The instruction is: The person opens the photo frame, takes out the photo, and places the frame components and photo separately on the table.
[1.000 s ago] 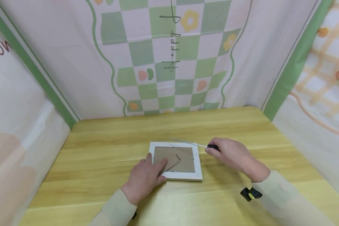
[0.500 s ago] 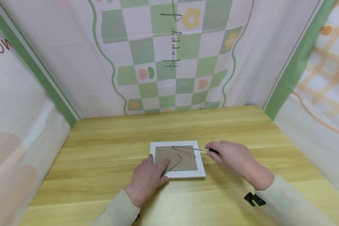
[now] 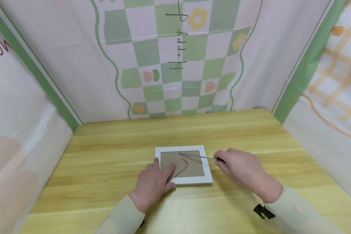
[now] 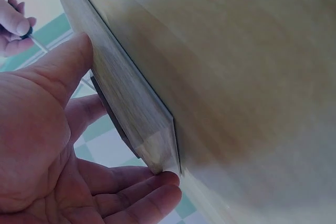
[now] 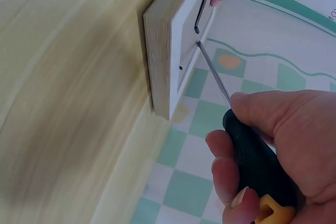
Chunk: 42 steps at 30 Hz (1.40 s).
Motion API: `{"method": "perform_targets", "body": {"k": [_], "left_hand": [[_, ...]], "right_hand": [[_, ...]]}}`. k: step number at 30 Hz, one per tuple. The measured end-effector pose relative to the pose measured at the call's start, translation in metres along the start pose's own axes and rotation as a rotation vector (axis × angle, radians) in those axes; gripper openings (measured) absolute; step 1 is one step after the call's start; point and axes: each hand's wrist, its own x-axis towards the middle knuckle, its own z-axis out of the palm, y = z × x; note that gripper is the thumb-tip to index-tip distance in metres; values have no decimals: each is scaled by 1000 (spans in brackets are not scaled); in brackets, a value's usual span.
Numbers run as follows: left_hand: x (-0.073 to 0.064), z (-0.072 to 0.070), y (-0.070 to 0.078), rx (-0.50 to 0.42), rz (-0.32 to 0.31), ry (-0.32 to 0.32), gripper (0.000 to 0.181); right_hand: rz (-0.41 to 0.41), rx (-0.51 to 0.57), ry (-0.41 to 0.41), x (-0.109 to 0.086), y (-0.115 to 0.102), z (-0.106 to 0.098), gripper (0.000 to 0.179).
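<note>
A white picture frame (image 3: 193,180) lies face down on the table, its brown backing board (image 3: 171,157) upward. A folded stand leaf and small dark tabs show on the board. My left hand (image 3: 152,182) grips the frame's near left corner; in the left wrist view its thumb (image 4: 79,59) presses the edge and the other fingers reach round the corner. My right hand (image 3: 240,165) holds a screwdriver (image 5: 257,156) with a dark handle and yellow end. Its thin metal shaft (image 5: 214,72) slants over the board, the tip right at the dark tab by the far inner edge.
The wooden table (image 3: 120,139) runs back to a hanging cloth (image 3: 172,74) with green and white checks. More printed cloth (image 3: 333,97) hangs at both sides. A dark clip (image 3: 264,212) sits by my right sleeve.
The screwdriver tip has come from beyond the frame's far edge down to the far tab, then slightly nearer to me. My right hand has lowered a little; the left keeps its grip.
</note>
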Motion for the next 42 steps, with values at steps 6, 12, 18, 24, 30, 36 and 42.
{"method": "perform_targets", "body": {"k": [6, 12, 18, 24, 30, 36, 42], "left_hand": [[2, 0, 1, -27, -7, -29, 69], [2, -1, 2, -20, 4, -9, 67], [4, -2, 2, 7, 27, 25, 65], [4, -3, 3, 20, 39, 36, 63], [4, -3, 3, 24, 40, 43, 63], [2, -5, 4, 64, 56, 51, 64], [1, -5, 5, 79, 63, 52, 63]], "right_hand": [[16, 0, -20, -2, -3, 4, 10], [24, -34, -20, -4, -4, 9, 8], [44, -34, -46, -5, -5, 10, 14], [56, -17, -89, -4, -6, 7, 17], [25, -51, -89, -1, -6, 6, 17], [3, -88, -61, -4, -7, 5, 24], [-10, -62, -85, 2, -4, -1, 26]]}}
